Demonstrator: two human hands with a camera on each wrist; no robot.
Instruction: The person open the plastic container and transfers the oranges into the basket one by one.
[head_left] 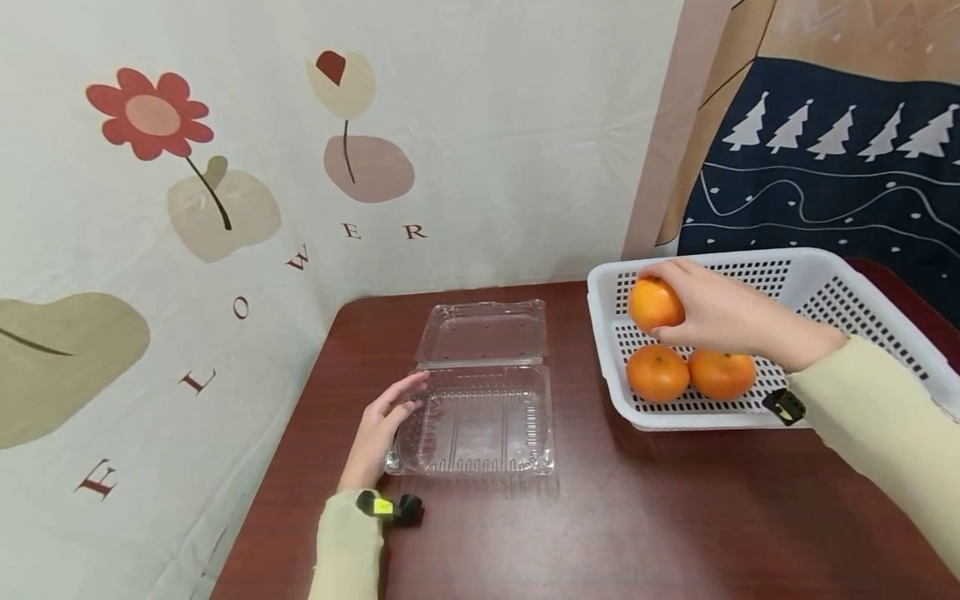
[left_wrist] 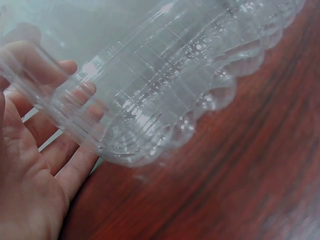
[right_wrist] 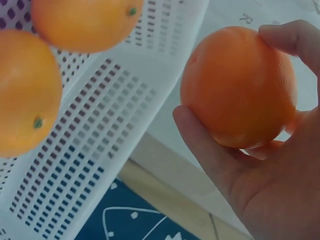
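My right hand (head_left: 708, 308) grips an orange (head_left: 656, 305) above the left part of a white perforated basket (head_left: 617, 396). In the right wrist view the thumb and fingers go round the sides of this orange (right_wrist: 237, 87). Two more oranges (head_left: 657, 373) lie side by side in the basket, just below it. On the left, my left hand (head_left: 377, 433) rests at the left side of a clear plastic clamshell box (head_left: 480, 421), whose lid lies folded back behind it. The left wrist view shows loosely extended fingers (left_wrist: 75, 167) at the box's corner, partly seen through the plastic.
Both containers stand on a dark red-brown wooden table (head_left: 585, 533). Behind it hangs a pale cloth (head_left: 510, 167) with printed flowers and letters. A dark blue cloth (head_left: 825, 200) with white trees hangs behind the basket. Each wrist wears a small black camera.
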